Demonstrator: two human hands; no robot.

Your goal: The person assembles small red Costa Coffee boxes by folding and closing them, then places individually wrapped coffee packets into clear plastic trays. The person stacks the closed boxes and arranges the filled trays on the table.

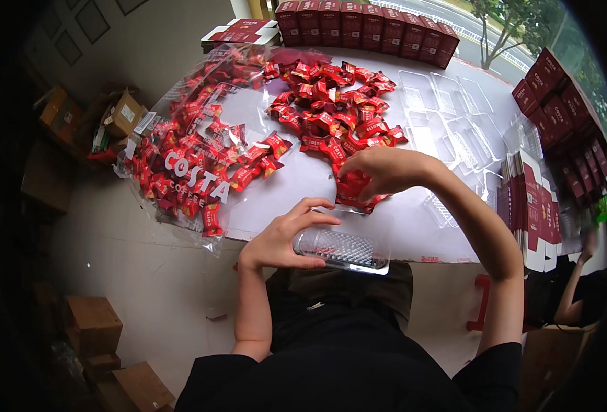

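My left hand [288, 234] grips the left end of a clear plastic tray [347, 247] with a textured base, tilted at the table's near edge. Over several red wrapped sweets [354, 185] just beyond the tray, my right hand [381, 172] curves down with its fingertips among them; whether it grips any cannot be told. A loose heap of the same red packets [334, 113] spreads behind it. To the left lies a large clear printed bag [195, 170] of more red packets, some spilling from its opening.
Clear trays [453, 129] lie right of the heap. Flattened maroon cartons [532, 216] stand at the right edge, maroon boxes [370, 31] along the back and more [561, 103] at the far right. Another person's arm [574, 293] shows at right. Cardboard boxes [95, 324] sit on the floor.
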